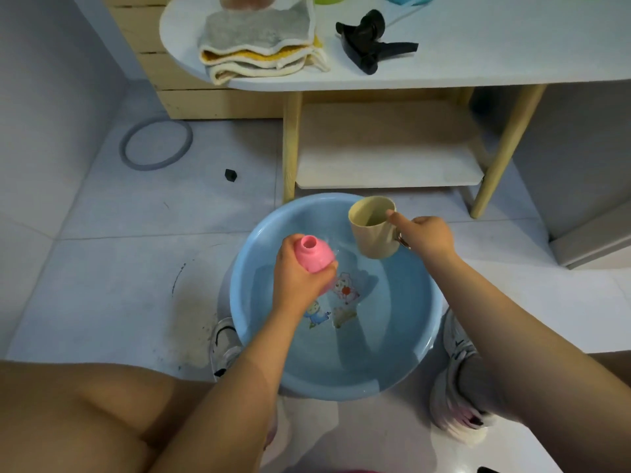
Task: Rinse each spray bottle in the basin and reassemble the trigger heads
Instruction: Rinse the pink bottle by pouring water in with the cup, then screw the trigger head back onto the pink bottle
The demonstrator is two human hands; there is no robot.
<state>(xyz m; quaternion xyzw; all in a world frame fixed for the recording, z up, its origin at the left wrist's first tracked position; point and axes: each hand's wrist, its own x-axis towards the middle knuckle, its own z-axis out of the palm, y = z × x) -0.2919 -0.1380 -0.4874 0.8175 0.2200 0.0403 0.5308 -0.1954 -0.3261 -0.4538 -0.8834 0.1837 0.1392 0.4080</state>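
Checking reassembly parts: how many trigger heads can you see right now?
1: a black trigger head lying on the white table, right of the folded towels. Others may sit beyond the frame's top edge.

Single head cam, wide-angle, looks fwd and steeply down, close over basin (259, 336) on floor.

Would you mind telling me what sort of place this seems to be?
Probably a home washing corner or utility room: a tiled floor, a blue basin of water set on it, and folded towels on a low white table.
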